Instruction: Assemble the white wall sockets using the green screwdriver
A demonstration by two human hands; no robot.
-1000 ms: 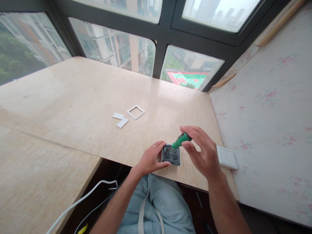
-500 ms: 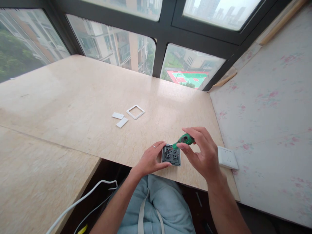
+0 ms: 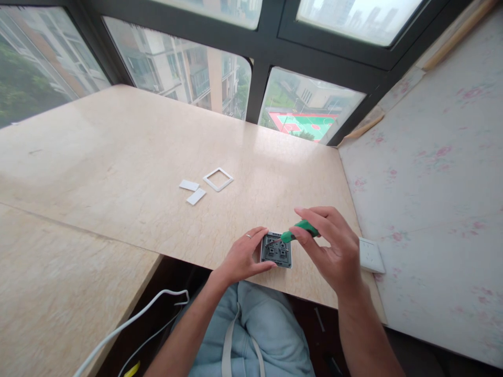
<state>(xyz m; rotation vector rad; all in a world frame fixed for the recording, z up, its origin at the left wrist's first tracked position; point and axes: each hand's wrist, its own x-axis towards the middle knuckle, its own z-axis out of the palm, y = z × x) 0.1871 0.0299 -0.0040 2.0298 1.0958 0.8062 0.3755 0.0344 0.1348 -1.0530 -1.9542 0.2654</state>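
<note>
A grey switch module [image 3: 277, 251] lies face up near the front edge of the marble counter [image 3: 157, 157]. My left hand [image 3: 242, 256] grips its left side, thumb below and fingers above, a ring on one finger. My right hand [image 3: 332, 248] pinches a small green-handled screwdriver [image 3: 299, 229], whose thin tip rests on the upper left part of the module. The handle slants up to the right.
A white square frame [image 3: 218, 179] and two white rocker covers [image 3: 193, 190] lie farther back on the counter. A white wall socket [image 3: 370, 255] sits on the flowered wall at the right. White cables [image 3: 129, 324] hang below the counter by my lap.
My right hand has slid a little to the right and lowered the screwdriver handle, so the tool lies flatter. The left hand and the module have stayed put.
</note>
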